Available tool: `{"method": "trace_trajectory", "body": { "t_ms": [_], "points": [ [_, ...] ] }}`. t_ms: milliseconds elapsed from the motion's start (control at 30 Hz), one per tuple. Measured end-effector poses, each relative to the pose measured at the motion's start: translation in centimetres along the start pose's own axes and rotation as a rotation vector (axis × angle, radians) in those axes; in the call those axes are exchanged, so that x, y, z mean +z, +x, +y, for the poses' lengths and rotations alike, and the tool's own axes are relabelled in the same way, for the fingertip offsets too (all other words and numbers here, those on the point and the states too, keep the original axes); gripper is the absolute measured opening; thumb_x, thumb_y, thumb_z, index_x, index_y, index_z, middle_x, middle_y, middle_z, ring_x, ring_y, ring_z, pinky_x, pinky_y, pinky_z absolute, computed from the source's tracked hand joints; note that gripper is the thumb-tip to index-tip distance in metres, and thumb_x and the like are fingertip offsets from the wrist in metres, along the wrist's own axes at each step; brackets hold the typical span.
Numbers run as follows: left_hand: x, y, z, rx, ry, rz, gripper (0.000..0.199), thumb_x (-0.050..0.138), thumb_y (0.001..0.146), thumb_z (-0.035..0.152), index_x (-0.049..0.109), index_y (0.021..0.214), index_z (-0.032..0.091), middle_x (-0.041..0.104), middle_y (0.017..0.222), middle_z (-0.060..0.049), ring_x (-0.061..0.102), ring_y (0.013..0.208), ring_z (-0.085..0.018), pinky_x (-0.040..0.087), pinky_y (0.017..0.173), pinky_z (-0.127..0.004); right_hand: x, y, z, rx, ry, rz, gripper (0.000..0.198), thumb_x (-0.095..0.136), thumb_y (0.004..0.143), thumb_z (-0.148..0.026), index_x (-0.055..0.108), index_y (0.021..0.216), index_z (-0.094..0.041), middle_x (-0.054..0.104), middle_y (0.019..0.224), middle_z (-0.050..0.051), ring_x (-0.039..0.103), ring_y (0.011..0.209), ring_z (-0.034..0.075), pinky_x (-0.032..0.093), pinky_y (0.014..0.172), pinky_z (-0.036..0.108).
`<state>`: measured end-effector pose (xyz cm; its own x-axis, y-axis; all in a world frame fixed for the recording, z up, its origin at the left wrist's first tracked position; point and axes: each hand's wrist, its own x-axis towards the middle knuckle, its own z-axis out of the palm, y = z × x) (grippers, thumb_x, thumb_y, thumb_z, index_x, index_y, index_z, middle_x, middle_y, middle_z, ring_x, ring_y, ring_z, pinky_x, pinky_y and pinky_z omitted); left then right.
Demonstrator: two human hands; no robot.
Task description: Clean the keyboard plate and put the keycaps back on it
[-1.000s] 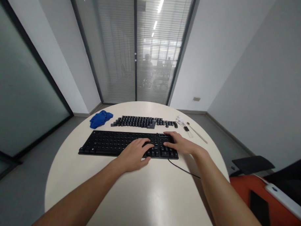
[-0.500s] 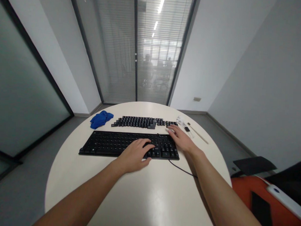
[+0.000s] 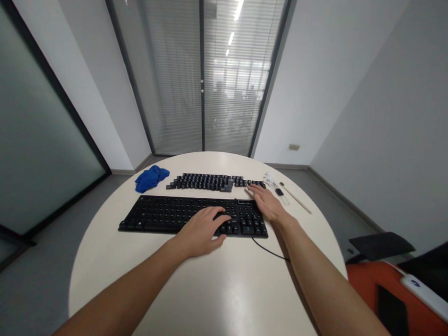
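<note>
A black keyboard (image 3: 163, 215) lies across the round table; most of its area shows no keycaps, while caps sit on its right end. My left hand (image 3: 205, 228) rests on its right-middle part, fingers spread and thumb near the front edge. Beyond the keyboard, loose black keycaps (image 3: 201, 182) lie in rows. My right hand (image 3: 267, 201) reaches over the keyboard's right end, fingers stretched out beside the smaller right-hand group of keycaps (image 3: 259, 183). Nothing shows in its fingers, and whether the fingertips touch a cap I cannot tell.
A crumpled blue cloth (image 3: 151, 178) lies at the table's far left. At the right are a thin stick-like brush (image 3: 296, 197) and a small wire tool with a black part (image 3: 279, 192). A cable (image 3: 268, 250) runs under my right forearm. An orange chair (image 3: 367, 285) stands at the right.
My right hand has shifted very slightly, its fingertips a little farther from me. The left hand stays on the keyboard. The whole view has moved slightly.
</note>
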<state>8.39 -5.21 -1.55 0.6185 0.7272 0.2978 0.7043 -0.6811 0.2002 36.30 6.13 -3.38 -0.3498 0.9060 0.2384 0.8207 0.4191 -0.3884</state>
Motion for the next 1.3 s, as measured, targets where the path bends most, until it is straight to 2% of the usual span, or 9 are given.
{"method": "trace_trajectory", "body": {
  "t_ms": [167,433,633,933,1100,1300],
  "points": [
    [-0.1,0.0,0.0,0.003,-0.004,0.001,0.050,0.064,0.088,0.030,0.054,0.136,0.022,0.051,0.143,-0.011,0.048,0.131,-0.029,0.040,0.113,-0.047,0.1,0.1,-0.1,0.033,-0.033,0.010,0.051,0.024,0.104,-0.036,0.057,0.141,-0.023,0.048,0.152,0.006,0.041,0.142,0.025,0.031,0.120,0.045],
    [0.0,0.0,0.1,0.000,-0.006,0.005,0.050,0.064,0.088,0.030,0.054,0.136,0.022,0.051,0.143,-0.011,0.048,0.130,-0.029,0.039,0.113,-0.047,-0.2,0.2,-0.7,0.115,-0.094,-0.029,0.054,0.021,0.105,-0.041,0.057,0.141,-0.024,0.048,0.150,0.011,0.042,0.140,0.028,0.031,0.119,0.047],
    [0.0,0.0,0.1,0.002,-0.007,0.002,0.049,0.063,0.089,0.030,0.053,0.136,0.022,0.051,0.143,-0.011,0.047,0.131,-0.029,0.039,0.113,-0.046,0.1,0.4,-0.7,0.100,-0.117,-0.050,0.062,0.016,0.105,-0.048,0.060,0.140,-0.020,0.053,0.146,0.012,0.044,0.139,0.028,0.028,0.119,0.045],
    [-0.2,0.0,0.1,0.003,-0.018,-0.002,0.049,0.063,0.089,0.030,0.053,0.136,0.022,0.050,0.143,-0.011,0.048,0.131,-0.029,0.039,0.113,-0.047,0.2,0.3,-0.1,0.082,-0.068,-0.008,0.066,0.023,0.102,-0.061,0.067,0.131,-0.021,0.056,0.143,0.012,0.048,0.135,0.029,0.032,0.117,0.047],
    [-0.1,0.0,0.1,-0.001,-0.023,0.003,0.049,0.064,0.088,0.030,0.053,0.136,0.023,0.051,0.143,-0.010,0.048,0.131,-0.029,0.040,0.113,-0.047,-0.2,-0.3,-0.3,0.027,-0.022,-0.011,0.063,0.028,0.101,-0.064,0.072,0.121,-0.023,0.063,0.135,0.011,0.051,0.132,0.029,0.034,0.116,0.048],
    [-0.1,0.0,0.0,-0.005,-0.010,-0.005,0.049,0.063,0.089,0.030,0.054,0.136,0.022,0.051,0.143,-0.011,0.047,0.131,-0.029,0.039,0.113,-0.047,-0.6,-1.0,-0.8,0.039,0.012,-0.022,0.061,0.030,0.100,-0.064,0.070,0.123,-0.024,0.062,0.136,0.012,0.052,0.131,0.030,0.036,0.115,0.050]
  ]
}}
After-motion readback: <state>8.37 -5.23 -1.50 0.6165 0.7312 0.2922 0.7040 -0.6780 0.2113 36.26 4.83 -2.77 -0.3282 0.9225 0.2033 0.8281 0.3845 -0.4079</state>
